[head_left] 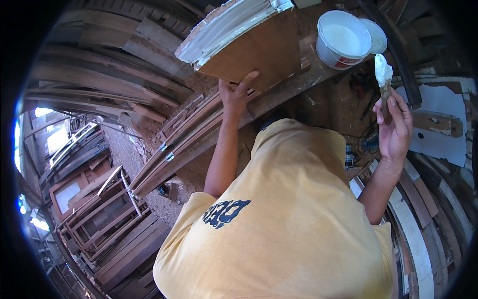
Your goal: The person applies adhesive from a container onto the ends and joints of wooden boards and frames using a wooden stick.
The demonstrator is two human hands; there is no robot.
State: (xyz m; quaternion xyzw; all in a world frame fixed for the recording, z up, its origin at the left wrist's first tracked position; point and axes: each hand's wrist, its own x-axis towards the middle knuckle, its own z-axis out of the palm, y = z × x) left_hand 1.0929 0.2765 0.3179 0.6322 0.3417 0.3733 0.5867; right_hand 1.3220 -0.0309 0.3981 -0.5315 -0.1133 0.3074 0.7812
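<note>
My left hand (pixel 235 97) grips the lower edge of a brown wooden panel (pixel 259 52), with the thumb on its face and the fingers behind. Thick white paste (pixel 224 35) coats the panel's long upper edge. Off to the right, my right hand (pixel 397 122) is closed around a short wooden stick (pixel 385 99), held upright. A lump of white paste (pixel 383 69) covers the stick's top, so the shape of its head is hidden. Nearby, beyond this hand, stands a white bucket (pixel 343 37) with white paste inside, apart from the stick.
A round white lid (pixel 376 36) lies beside the bucket. Long wooden strips (pixel 184 134) rest on the bench in front of me. Stacked planks (pixel 99 70) fill the left, with wooden frames (pixel 102 209) below. At the right lies a white paste-smeared board (pixel 443 124).
</note>
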